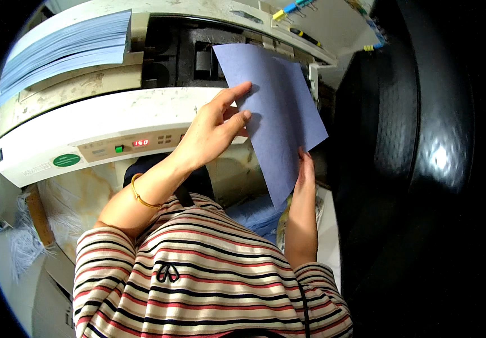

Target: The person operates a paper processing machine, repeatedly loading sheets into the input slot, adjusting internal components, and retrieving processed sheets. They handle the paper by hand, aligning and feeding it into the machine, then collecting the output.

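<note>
Glossy black surfaces [400, 124] fill the right side, next to a long white machine [158, 110] whose dark inner bed lies open beyond the wearer. Nearest the camera is the person's striped top [215, 265]. Toward the machine's left end rests a thick stack of blue paper [65, 59]. Held up over the machine's right part and its near edge is a blue sheet [277, 112], bowed along its length; whether it is one layer or several cannot be told. The left hand [212, 127] meets its left edge, forefinger and thumb spread apart with their tips on the face; whether the other fingers grip from behind cannot be told. The right hand [306, 169] pinches the lower right edge, its fingers close together. A gold bracelet [140, 194] circles the left forearm. Smaller still are a round green sticker [67, 160], a red-lit display [141, 143] and a green switch [119, 149] on the front panel.
</note>
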Demonstrator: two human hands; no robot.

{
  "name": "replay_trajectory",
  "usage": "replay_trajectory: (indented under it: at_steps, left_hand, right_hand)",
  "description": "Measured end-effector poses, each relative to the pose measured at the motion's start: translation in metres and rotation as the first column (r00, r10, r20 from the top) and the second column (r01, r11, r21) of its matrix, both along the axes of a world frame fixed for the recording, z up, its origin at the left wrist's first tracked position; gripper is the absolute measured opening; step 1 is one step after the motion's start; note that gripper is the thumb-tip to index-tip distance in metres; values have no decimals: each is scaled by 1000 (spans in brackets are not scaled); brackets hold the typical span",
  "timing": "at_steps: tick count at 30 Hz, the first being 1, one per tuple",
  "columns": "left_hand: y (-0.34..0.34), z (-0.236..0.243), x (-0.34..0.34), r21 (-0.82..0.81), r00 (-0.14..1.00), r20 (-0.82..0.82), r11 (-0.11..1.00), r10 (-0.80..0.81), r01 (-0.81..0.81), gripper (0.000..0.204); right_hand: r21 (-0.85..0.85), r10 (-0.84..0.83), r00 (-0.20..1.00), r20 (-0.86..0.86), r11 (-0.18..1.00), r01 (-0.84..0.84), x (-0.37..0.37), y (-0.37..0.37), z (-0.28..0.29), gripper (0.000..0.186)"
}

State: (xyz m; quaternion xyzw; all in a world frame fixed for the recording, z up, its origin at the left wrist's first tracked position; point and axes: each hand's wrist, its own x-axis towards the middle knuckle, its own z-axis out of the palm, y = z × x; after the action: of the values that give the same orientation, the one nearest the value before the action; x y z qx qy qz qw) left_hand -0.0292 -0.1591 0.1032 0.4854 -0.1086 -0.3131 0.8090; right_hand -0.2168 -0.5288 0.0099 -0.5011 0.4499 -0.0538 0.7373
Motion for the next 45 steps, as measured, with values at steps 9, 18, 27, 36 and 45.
replay_trajectory:
  at_steps: [9, 18, 27, 36, 45]
  left_hand:
    - [-59, -25, 16, -43, 966, -41, 965, 256, -258, 48]
    - [-167, -64, -35, -20, 968, -157, 980, -197, 196, 50]
    - [-229, -82, -46, 96, 923, 362, 990, -132, 104, 45]
    - [-275, -142, -32, 724, 739, 652, 430, -170, -540, 56]
    - [-268, -150, -34, 783, 747, 606, 369, -273, -501, 58]
  right_hand:
    - [93, 316, 941, -124, 947, -306, 132, -110, -17, 45]
    - [2, 620, 750, -230, 771, -636, 210, -189, 1, 51]
    - [-224, 520, 802, -294, 778, -587, 201, -233, -15, 60]
    - [-293, 568, 783, -251, 727, -621, 198, -224, -27, 64]
    - [-259, 515, 814, -269, 775, -576, 183, -212, -36, 68]
